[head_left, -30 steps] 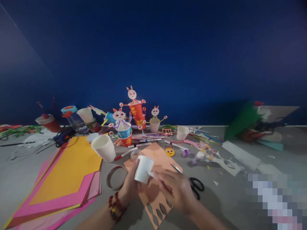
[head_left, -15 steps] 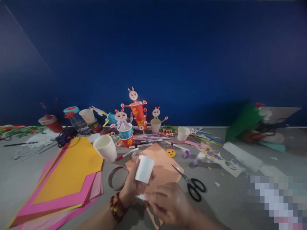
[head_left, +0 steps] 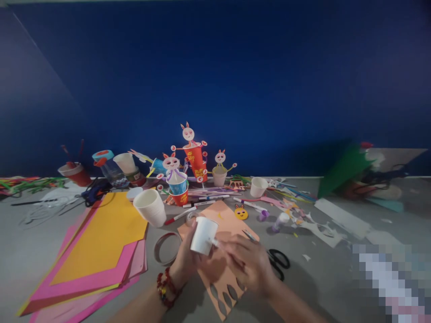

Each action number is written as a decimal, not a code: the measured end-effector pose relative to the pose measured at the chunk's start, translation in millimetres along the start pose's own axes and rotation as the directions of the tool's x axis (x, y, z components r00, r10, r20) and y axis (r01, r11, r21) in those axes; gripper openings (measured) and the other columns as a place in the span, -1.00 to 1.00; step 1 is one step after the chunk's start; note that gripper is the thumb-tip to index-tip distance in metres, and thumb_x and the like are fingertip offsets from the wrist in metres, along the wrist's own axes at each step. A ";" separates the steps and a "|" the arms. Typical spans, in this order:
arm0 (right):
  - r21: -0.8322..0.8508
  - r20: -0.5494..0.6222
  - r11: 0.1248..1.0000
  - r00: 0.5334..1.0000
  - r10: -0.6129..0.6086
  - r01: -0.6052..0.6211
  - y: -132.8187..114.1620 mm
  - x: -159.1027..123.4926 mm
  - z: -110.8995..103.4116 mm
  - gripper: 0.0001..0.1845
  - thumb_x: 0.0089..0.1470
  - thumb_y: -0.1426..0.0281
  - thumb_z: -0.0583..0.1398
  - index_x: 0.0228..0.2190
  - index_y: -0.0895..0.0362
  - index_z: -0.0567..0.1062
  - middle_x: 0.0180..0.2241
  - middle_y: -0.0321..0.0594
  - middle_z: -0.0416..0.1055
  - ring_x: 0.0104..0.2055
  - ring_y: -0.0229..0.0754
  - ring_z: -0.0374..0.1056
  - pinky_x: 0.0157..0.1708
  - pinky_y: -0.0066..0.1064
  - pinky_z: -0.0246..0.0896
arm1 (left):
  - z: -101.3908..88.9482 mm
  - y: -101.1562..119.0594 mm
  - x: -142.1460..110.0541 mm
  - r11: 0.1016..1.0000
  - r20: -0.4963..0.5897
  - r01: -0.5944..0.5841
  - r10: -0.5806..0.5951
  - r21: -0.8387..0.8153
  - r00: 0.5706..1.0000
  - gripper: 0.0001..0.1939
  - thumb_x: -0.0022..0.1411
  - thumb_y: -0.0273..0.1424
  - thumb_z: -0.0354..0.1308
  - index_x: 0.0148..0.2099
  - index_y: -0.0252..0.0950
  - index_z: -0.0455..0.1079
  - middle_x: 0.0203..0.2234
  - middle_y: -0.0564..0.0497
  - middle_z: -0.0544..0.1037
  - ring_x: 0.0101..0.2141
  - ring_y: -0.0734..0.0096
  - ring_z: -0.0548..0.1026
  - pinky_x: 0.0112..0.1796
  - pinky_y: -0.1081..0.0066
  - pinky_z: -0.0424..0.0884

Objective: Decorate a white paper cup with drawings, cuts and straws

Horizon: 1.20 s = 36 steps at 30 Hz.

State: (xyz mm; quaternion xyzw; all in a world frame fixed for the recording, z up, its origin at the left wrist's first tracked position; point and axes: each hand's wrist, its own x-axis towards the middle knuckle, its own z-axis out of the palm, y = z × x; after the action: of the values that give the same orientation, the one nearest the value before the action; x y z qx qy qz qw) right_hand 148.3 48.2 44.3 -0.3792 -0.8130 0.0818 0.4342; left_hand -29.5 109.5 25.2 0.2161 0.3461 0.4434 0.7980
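Note:
My left hand, with a beaded red bracelet on the wrist, grips a small white paper cup tilted upside down. My right hand pinches a slim white pen-like stick, and its tip is at the cup's side; whether it touches is hard to tell. Most of the stick is hidden by the fingers. Beneath both hands lies an orange paper sheet with leaf-shaped holes cut along its near edge. Black-handled scissors rest to the right, partly behind my right hand.
A tape roll and stacked white cups stand left of my hands, beside coloured paper sheets. Rabbit-faced cup figures stand behind. A yellow paper face, a glue stick and paper scraps lie right.
My right hand has moved up and to the right, bringing the white stick from below the cup to its side. The cut-out holes in the orange sheet are now uncovered.

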 end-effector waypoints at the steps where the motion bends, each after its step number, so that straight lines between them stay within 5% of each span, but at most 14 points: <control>1: -0.017 -0.022 0.999 0.998 0.051 -0.051 -0.3 0.3 -0.2 -0.66 0.18 0.55 0.08 -0.06 0.06 0.48 -0.30 -0.16 0.53 -0.31 -0.18 0.45 -0.37 -0.45 0.28 | 0.3 0.1 -0.1 1.000 -0.022 -0.003 0.003 -0.009 1.000 -0.56 0.31 -0.06 0.06 -0.24 -0.38 0.48 -0.59 -0.06 0.59 -0.62 0.33 0.52 -0.60 0.47 0.35; 3: -0.044 0.002 0.997 0.998 0.059 -0.059 -2.2 0.0 0.5 -0.67 0.17 0.55 0.08 -0.07 0.06 0.49 -0.29 -0.16 0.53 -0.32 -0.19 0.45 -0.38 -0.45 0.28 | 0.3 0.1 -0.2 1.000 -0.005 -0.020 0.020 -0.011 1.000 -0.56 0.30 -0.06 0.08 -0.23 -0.38 0.48 -0.59 -0.06 0.59 -0.61 0.34 0.52 -0.56 0.46 0.39; 7: -0.009 0.093 0.991 0.987 -0.132 0.134 -5.7 -1.8 4.1 -0.65 0.12 0.51 0.10 -0.07 0.02 0.48 -0.32 -0.22 0.54 -0.40 -0.20 0.44 -0.48 -0.46 0.23 | -1.5 -0.7 0.5 0.999 0.089 -0.023 0.019 0.033 0.996 -0.43 0.29 0.02 0.03 -0.27 -0.46 0.50 -0.59 -0.18 0.59 -0.57 0.27 0.54 -0.52 0.42 0.42; 13: -0.066 -0.028 0.996 0.998 0.057 -0.058 -1.2 -0.8 1.4 -0.67 0.17 0.54 0.09 -0.08 0.06 0.50 -0.28 -0.15 0.53 -0.35 -0.21 0.45 -0.40 -0.48 0.28 | -3.4 -1.0 1.0 1.000 0.007 -0.014 0.014 -0.010 1.000 -0.56 0.29 -0.07 0.09 -0.20 -0.39 0.48 -0.58 -0.10 0.59 -0.62 0.29 0.53 -0.63 0.47 0.34; 18: -0.036 0.093 0.990 0.987 -0.129 0.133 -1.7 -4.1 4.0 -0.62 0.12 0.52 0.11 -0.04 0.03 0.48 -0.28 -0.20 0.55 -0.39 -0.19 0.44 -0.48 -0.45 0.23 | 0.5 0.2 -1.4 0.999 0.059 -0.014 0.011 0.053 0.998 -0.46 0.30 -0.01 0.01 -0.26 -0.45 0.49 -0.59 -0.18 0.59 -0.56 0.25 0.56 -0.57 0.45 0.38; 23: -0.055 -0.046 0.998 0.998 0.032 -0.035 2.8 -0.4 -2.4 -0.68 0.20 0.53 0.09 -0.07 0.08 0.50 -0.28 -0.14 0.52 -0.35 -0.22 0.43 -0.39 -0.47 0.27 | 1.8 0.5 -1.4 0.999 -0.051 0.019 -0.021 -0.032 0.998 -0.59 0.30 -0.09 0.08 -0.19 -0.38 0.46 -0.57 -0.08 0.60 -0.61 0.31 0.54 -0.62 0.48 0.36; 30: -0.009 0.101 0.989 0.984 -0.145 0.146 -4.5 -3.7 4.9 -0.59 0.10 0.51 0.12 -0.02 0.02 0.48 -0.31 -0.21 0.54 -0.41 -0.20 0.43 -0.52 -0.46 0.18 | -0.2 -0.6 -0.8 0.998 0.071 -0.032 0.028 0.057 0.997 -0.45 0.31 -0.01 0.00 -0.26 -0.45 0.50 -0.59 -0.18 0.59 -0.53 0.23 0.57 -0.52 0.43 0.42; 36: -0.061 -0.003 0.998 1.000 0.023 -0.023 -2.3 0.9 -0.7 -0.69 0.17 0.52 0.09 -0.10 0.06 0.50 -0.31 -0.17 0.53 -0.38 -0.22 0.44 -0.44 -0.47 0.23 | 4.3 1.0 -2.7 1.000 -0.028 -0.016 0.016 -0.003 0.999 -0.61 0.29 -0.10 0.11 -0.23 -0.37 0.48 -0.59 -0.07 0.59 -0.62 0.30 0.53 -0.64 0.46 0.35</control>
State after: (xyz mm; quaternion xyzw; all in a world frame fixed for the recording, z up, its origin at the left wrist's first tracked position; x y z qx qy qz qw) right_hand 147.3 47.0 46.4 -0.4016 -0.8103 0.0612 0.4223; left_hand -27.9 107.6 29.7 0.2115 0.3547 0.4532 0.7900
